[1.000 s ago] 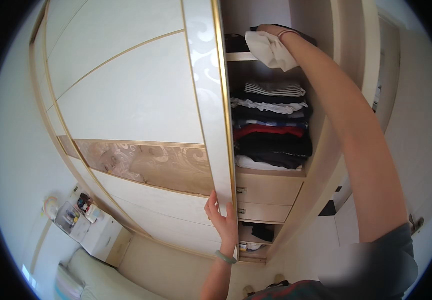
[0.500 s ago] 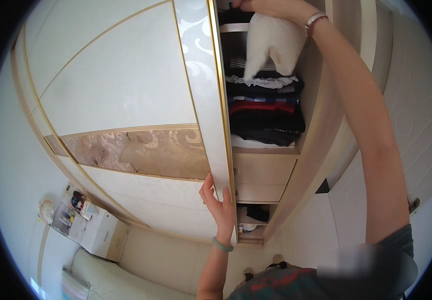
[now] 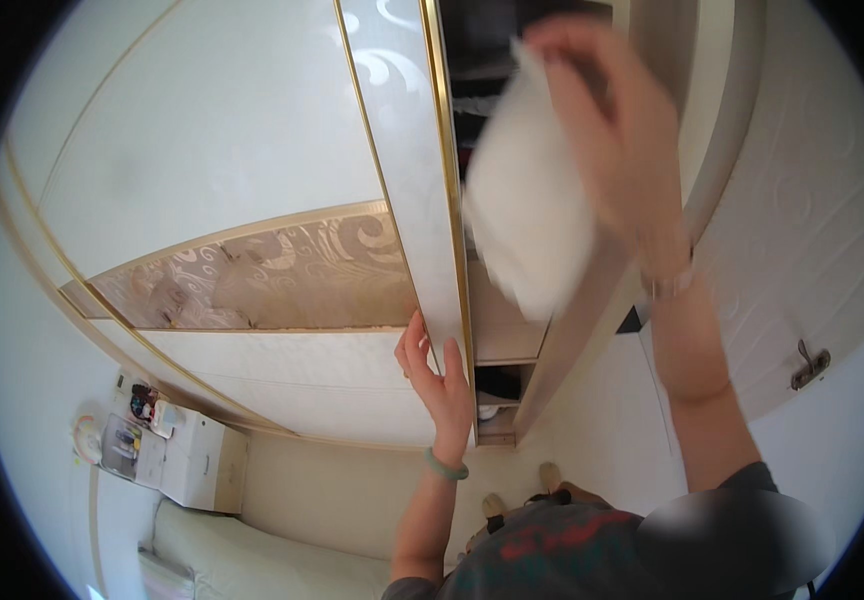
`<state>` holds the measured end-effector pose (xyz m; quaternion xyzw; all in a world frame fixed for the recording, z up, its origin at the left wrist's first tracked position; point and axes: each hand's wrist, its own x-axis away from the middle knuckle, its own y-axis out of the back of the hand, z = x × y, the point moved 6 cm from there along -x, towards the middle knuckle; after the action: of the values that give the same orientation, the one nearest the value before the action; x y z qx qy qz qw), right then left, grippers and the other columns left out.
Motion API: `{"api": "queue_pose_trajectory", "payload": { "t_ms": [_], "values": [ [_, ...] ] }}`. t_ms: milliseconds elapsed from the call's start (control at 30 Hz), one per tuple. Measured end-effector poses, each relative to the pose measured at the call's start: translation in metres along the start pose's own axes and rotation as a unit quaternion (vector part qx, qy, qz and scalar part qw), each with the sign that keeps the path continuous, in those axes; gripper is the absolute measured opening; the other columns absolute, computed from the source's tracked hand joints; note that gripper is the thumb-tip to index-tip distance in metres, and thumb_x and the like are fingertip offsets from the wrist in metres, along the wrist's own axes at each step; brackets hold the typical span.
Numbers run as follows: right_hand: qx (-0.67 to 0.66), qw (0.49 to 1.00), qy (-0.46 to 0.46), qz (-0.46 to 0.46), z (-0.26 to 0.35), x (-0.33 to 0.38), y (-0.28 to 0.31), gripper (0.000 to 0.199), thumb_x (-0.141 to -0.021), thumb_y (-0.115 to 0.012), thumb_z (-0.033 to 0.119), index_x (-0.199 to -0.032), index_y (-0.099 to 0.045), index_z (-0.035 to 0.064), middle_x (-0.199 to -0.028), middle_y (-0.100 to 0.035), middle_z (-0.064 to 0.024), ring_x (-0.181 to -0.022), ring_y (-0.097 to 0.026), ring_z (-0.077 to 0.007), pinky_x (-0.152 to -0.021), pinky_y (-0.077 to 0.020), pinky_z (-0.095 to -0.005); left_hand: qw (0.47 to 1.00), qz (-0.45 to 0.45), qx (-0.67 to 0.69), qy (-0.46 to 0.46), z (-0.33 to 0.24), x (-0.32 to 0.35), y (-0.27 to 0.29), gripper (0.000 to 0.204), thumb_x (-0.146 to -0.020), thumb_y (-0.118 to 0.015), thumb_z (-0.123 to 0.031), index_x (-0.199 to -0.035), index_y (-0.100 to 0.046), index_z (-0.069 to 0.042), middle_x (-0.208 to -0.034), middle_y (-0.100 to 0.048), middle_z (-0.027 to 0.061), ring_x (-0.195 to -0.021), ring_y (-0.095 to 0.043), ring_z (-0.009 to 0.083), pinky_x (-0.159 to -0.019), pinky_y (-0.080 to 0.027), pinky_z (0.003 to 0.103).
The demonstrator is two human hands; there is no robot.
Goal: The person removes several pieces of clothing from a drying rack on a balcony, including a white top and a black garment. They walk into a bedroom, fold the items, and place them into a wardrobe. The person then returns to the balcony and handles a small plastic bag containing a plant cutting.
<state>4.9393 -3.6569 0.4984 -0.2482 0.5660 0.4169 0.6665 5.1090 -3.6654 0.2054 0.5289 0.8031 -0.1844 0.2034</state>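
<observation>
A soft white cloth (image 3: 530, 205), perhaps a folded garment, hangs in front of the wardrobe's opening. My right hand (image 3: 612, 130) is closed on its upper edge; motion blurs both, so its exact kind cannot be told. The cloth hides most of the clothes on the shelves behind it. Against the front edge of the white sliding door (image 3: 372, 385) rests my left hand (image 3: 440, 385), its fingers apart and touching the panel and its frame. A green bangle (image 3: 446, 464) circles the left wrist.
Beside the wardrobe's side panel, at right, is a white door with a metal handle (image 3: 810, 366). A bed (image 3: 262, 550) and a white cabinet (image 3: 197, 455) stand at lower left. Low in the wardrobe is an open compartment (image 3: 500, 382) with dark items.
My right hand has drawn the white cloth down and nearer, out from the upper shelf. The view has shifted slightly. My left hand stays on the sliding door.
</observation>
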Motion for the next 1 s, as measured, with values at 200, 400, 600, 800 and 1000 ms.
{"api": "queue_pose_trajectory", "payload": {
  "t_ms": [200, 400, 600, 800, 1000],
  "values": [
    [-0.2, 0.838, -0.446, 0.242, -0.065, 0.222, -0.02, 0.029, -0.099, -0.05, 0.016, -0.123, -0.059, 0.0046, -0.104, -0.069, 0.0001, -0.084, -0.057, -0.0056, -0.069, -0.0443, -0.0202, 0.999, 0.012, 0.027, 0.015, -0.008, 0.004, -0.018, 0.046, -0.097, -0.053, -0.011, -0.14, -0.04, -0.005, -0.135, -0.037, 0.01, -0.123, -0.042, 0.0203, -0.105, -0.037, 0.039],
    [-0.341, 0.605, -0.64, 0.33, -0.069, 0.356, -0.05, 0.041, -0.097, -0.05, 0.02, -0.135, -0.051, 0.0029, -0.106, -0.066, 0.001, -0.081, -0.051, -0.0059, -0.071, -0.0438, -0.0213, 1.0, 0.017, 0.002, 0.007, -0.02, 0.012, -0.026, 0.051, -0.095, -0.057, -0.014, -0.142, -0.038, -0.006, -0.135, -0.036, 0.0096, -0.126, -0.04, 0.0215, -0.105, -0.036, 0.041],
    [-0.343, 0.663, -0.579, 0.327, -0.093, 0.356, -0.052, 0.044, -0.097, -0.049, 0.019, -0.138, -0.047, 0.002, -0.113, -0.063, -0.0048, -0.09, -0.052, -0.0087, -0.08, -0.0455, -0.0261, 0.998, -0.002, -0.067, -0.003, -0.025, 0.031, -0.065, 0.066, -0.086, -0.073, -0.016, -0.141, -0.039, -0.006, -0.132, -0.037, 0.0087, -0.124, -0.04, 0.022, -0.104, -0.038, 0.042],
    [-0.439, 0.667, -0.507, 0.325, -0.107, 0.363, -0.051, 0.047, -0.091, -0.05, 0.01, -0.136, -0.042, 0.0006, -0.131, -0.057, -0.0148, -0.124, -0.051, -0.0187, -0.099, -0.041, -0.028, 0.984, -0.076, -0.158, -0.036, -0.024, 0.039, -0.087, 0.062, -0.086, -0.071, -0.009, -0.14, -0.04, -0.006, -0.122, -0.044, 0.0082, -0.115, -0.047, 0.0203, -0.094, -0.045, 0.037],
    [-0.362, 0.708, -0.493, 0.353, -0.12, 0.369, -0.023, 0.049, -0.089, -0.045, 0.003, -0.137, -0.038, -0.0022, -0.133, -0.054, -0.0206, -0.126, -0.049, -0.0328, -0.107, -0.0361, -0.0385, 0.973, -0.154, -0.172, 0.005, -0.024, 0.047, -0.102, 0.049, -0.094, -0.061, -0.008, -0.14, -0.043, -0.007, -0.124, -0.046, 0.0097, -0.111, -0.05, 0.0208, -0.092, -0.047, 0.036]
  ]
}}
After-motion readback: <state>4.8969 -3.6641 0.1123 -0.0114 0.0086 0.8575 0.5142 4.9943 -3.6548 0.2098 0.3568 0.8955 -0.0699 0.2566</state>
